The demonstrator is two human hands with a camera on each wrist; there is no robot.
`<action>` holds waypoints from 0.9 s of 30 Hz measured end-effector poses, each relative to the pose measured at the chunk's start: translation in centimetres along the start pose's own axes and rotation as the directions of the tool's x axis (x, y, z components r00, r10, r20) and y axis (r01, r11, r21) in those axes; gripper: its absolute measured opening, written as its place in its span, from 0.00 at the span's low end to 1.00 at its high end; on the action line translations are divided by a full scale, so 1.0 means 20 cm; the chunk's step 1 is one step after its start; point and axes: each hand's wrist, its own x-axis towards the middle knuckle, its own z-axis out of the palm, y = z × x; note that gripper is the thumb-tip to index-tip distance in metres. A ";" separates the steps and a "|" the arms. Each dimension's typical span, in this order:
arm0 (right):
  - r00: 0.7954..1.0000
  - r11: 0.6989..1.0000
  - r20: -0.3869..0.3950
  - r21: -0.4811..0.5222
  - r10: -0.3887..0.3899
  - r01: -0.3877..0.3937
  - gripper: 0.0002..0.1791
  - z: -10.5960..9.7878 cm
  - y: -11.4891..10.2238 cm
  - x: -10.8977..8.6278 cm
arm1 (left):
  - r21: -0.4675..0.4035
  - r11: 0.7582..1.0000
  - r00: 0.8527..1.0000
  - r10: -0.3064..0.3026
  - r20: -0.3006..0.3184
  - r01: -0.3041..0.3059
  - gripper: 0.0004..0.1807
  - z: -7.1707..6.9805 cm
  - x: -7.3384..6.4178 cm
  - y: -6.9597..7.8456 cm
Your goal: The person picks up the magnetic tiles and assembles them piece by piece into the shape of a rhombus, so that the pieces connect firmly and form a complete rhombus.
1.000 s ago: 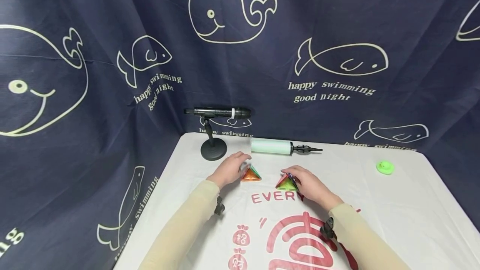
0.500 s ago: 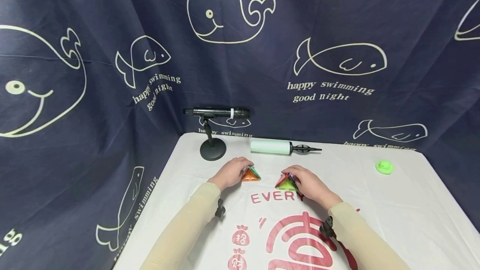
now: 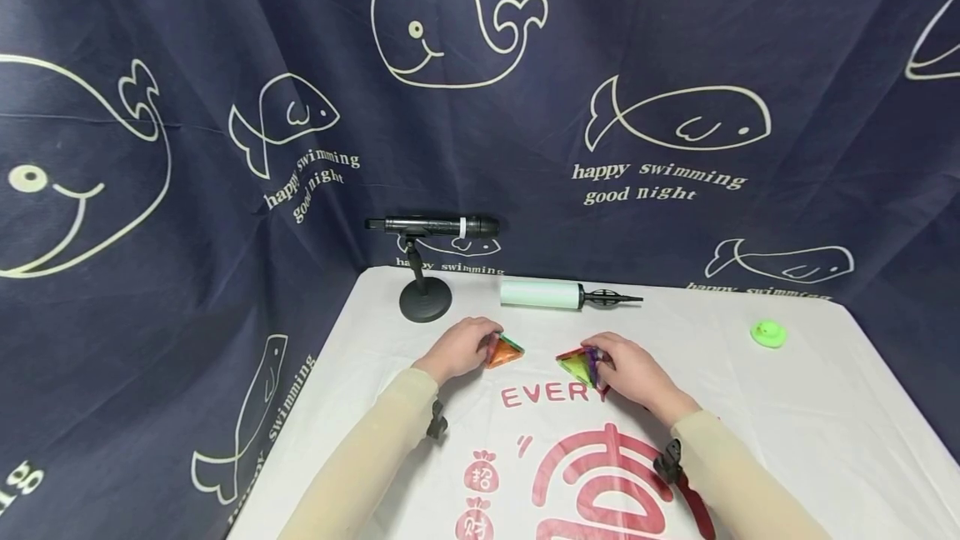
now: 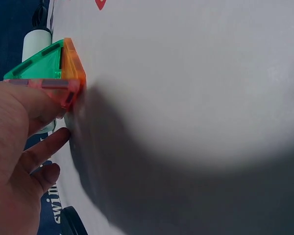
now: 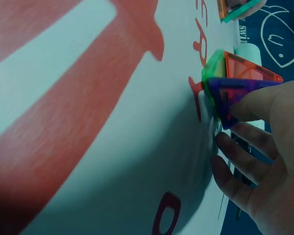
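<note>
My left hand (image 3: 462, 347) pinches a small pyramid (image 3: 505, 353) of translucent magnetic tiles by its left side. In the left wrist view its green tile (image 4: 45, 66), orange tile (image 4: 72, 66) and pinkish-red tile (image 4: 63, 90) show, the thumb against the red one. To the right, my right hand (image 3: 633, 369) pinches a second tile pyramid (image 3: 577, 367), tilted, with a yellow-green face toward the head camera. The right wrist view shows its purple tile (image 5: 235, 87) under the thumb and its red tile (image 5: 250, 71) behind. A short gap separates the two pyramids.
Behind the hands lie a pale green hand pump (image 3: 542, 294) with a black nozzle and a black microphone (image 3: 435, 226) on a round-based stand (image 3: 425, 300). A bright green toy duck (image 3: 768, 334) sits at the right. A dark blue curtain (image 3: 525, 148) hangs behind the white printed tablecloth (image 3: 420, 473).
My left hand has come down onto the orange-faced pyramid and taken hold of it. Both pyramids have since tipped and turned in the hands; the right hand gripped its own throughout.
</note>
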 end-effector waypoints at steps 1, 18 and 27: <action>1.000 1.000 -0.006 -0.003 0.000 0.000 0.22 0.00 0.00 -0.01 | -0.002 1.000 1.000 -0.003 0.000 0.003 0.19 0.00 0.00 0.00; 0.997 0.999 -0.062 -0.003 0.051 -0.051 0.21 0.02 0.05 -0.11 | 0.030 0.998 0.997 -0.051 -0.054 0.052 0.16 0.05 -0.02 0.00; 0.998 1.000 -0.059 0.026 0.000 0.001 0.25 0.00 0.06 -0.12 | -0.033 0.999 0.999 -0.041 -0.023 0.040 0.21 0.04 -0.03 0.01</action>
